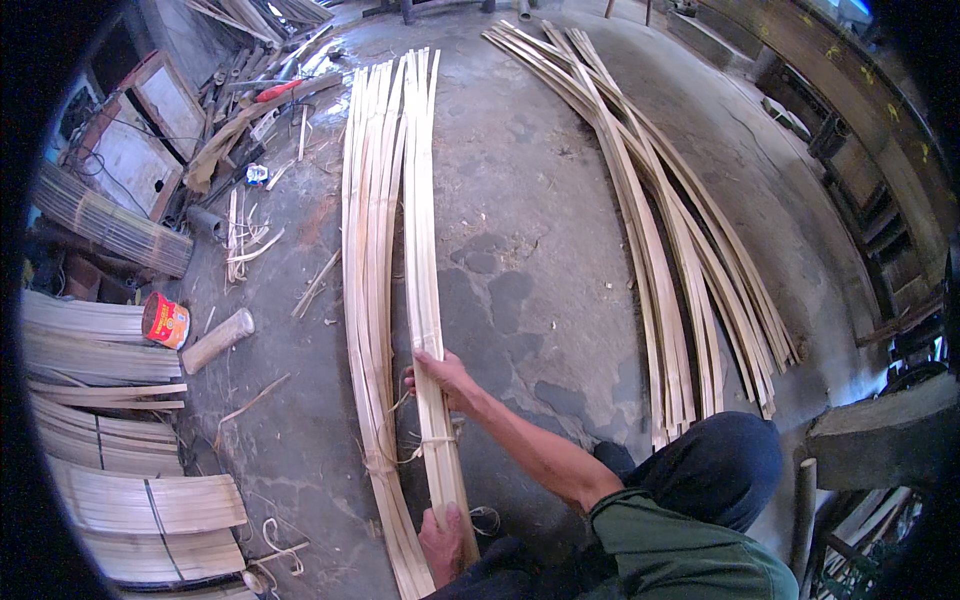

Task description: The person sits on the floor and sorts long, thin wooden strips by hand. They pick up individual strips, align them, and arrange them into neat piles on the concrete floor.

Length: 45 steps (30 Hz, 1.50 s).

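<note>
Clasping tied bamboo-strip bundle [424,250] w/ R hand [445,382] past tie [438,440], L hand [442,545] nr close end, wrapped round sides, prob. to keep it aligned; stretched along floor [540,270] beside 2nd bundle [370,230].

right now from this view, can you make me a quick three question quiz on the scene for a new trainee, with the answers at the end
1. True or false: the right hand grips the pale strip bundle higher up in the picture than the left hand does.
2. Multiple choice: what lies right beside the red tub?
a) a claw hammer
b) a pale cylinder
c) a glass bottle
3. Fill in the missing word: the sleeve at the lower right is dark ____.

Key: 1 true; 2 b; 3 green.
</note>
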Tool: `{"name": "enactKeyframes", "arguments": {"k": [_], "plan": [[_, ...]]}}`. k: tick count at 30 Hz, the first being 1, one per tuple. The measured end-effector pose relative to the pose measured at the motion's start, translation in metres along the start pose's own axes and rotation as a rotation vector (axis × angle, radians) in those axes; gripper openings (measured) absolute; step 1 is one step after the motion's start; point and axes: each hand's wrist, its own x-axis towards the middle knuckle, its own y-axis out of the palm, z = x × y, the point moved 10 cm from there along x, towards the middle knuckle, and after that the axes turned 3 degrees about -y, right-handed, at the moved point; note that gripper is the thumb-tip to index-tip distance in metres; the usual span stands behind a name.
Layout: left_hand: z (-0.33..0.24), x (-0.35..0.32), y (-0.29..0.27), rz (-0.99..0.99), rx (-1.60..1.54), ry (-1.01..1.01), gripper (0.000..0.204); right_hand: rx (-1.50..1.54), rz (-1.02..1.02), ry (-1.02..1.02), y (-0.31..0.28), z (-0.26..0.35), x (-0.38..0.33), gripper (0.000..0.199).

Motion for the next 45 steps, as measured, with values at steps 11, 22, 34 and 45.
{"name": "enactKeyframes", "arguments": {"k": [11, 22, 34, 45], "plan": [[-0.062, 0.026, -0.01, 0.046, -0.173, 0.099, 0.039, 0.007, 0.09, -0.256, 0.052, 0.091, 0.003, 0.04], [-0.007, 0.016, 0.104, 0.732, -0.508, -0.225, 0.04, -0.936, -0.193, -0.336, -0.072, 0.107, 0.054, 0.047], [0.014, 0.023, 0.1, 0.509, -0.435, -0.141, 0.045, -2.055, 0.676, -0.431, -0.012, 0.175, -0.031, 0.023], [-0.002, 0.022, 0.094, 0.444, -0.267, -0.115, 0.05, -0.807, 0.042, 0.038, -0.115, 0.025, -0.065, 0.04]]}}
